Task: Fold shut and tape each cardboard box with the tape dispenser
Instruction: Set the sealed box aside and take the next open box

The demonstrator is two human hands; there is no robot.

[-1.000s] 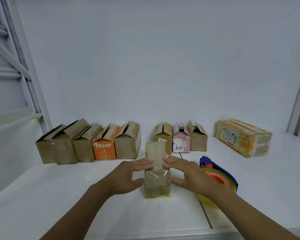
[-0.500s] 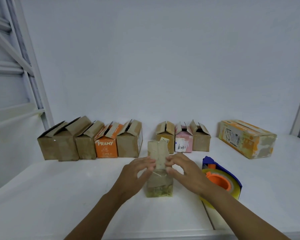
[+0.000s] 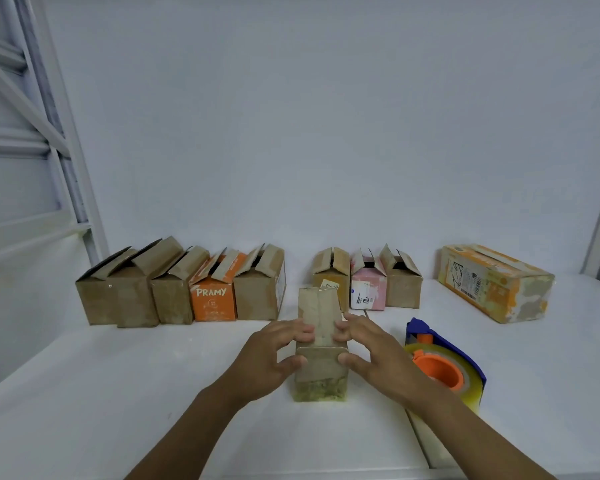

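Note:
A small brown cardboard box (image 3: 321, 375) stands on the white table (image 3: 84, 393) right in front of me, its two top flaps folded down flat. My left hand (image 3: 267, 358) holds its left top edge, fingertips on the left flap and thumb on the front face. My right hand (image 3: 378, 358) holds the right top edge the same way. The blue tape dispenser (image 3: 444, 365), with an orange core and clear tape, lies just right of the box, behind my right wrist and apart from both hands.
Along the back stands a row of small boxes with raised flaps: several brown ones (image 3: 132, 296), an orange PRAMY box (image 3: 215, 299), then a tan, a pink (image 3: 368, 289) and a brown one. A large closed orange box (image 3: 492, 282) lies far right. A white frame (image 3: 49, 133) rises at left.
Both hands shifted slightly toward me on the box top, and their thumbs came down onto the front face. The box and the dispenser stayed in place.

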